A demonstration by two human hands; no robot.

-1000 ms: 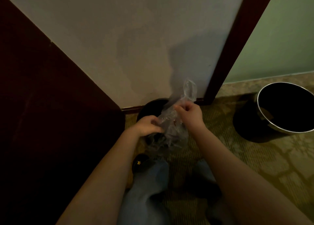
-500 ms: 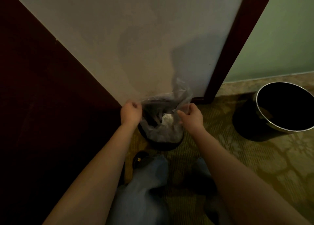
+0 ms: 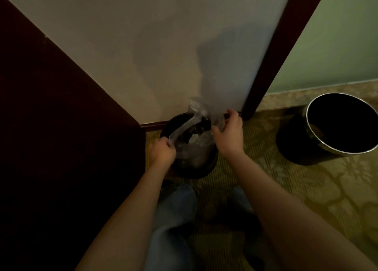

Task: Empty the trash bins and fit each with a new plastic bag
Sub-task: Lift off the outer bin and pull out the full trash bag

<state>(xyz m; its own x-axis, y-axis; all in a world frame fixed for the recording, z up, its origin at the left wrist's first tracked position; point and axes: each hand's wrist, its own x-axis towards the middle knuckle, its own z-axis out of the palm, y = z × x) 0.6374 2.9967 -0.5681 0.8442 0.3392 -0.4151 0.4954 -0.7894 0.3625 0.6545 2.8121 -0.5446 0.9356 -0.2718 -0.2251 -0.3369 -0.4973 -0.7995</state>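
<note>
A small dark trash bin (image 3: pixel 197 171) stands on the carpet against the white wall. A clear plastic bag (image 3: pixel 194 148) sits in its mouth, with something pale inside. My left hand (image 3: pixel 163 151) grips the bag's edge at the bin's near-left rim. My right hand (image 3: pixel 230 134) pinches the bag's edge at the far-right rim, holding it up over the bin. A second, larger black bin (image 3: pixel 306 148) with a metal rim stands to the right, tilted toward me; I see no bag in it.
A dark wooden panel (image 3: pixel 51 148) fills the left side. A dark door frame (image 3: pixel 276 56) runs down to the floor beside a pale green wall (image 3: pixel 337 45). Patterned carpet (image 3: pixel 286 199) lies between the bins. My legs in jeans (image 3: pixel 173 219) are below the bin.
The bag went from being bunched between both hands above the bin to spread over its mouth. My left hand dropped to the near-left rim; my right hand moved to the far-right rim.
</note>
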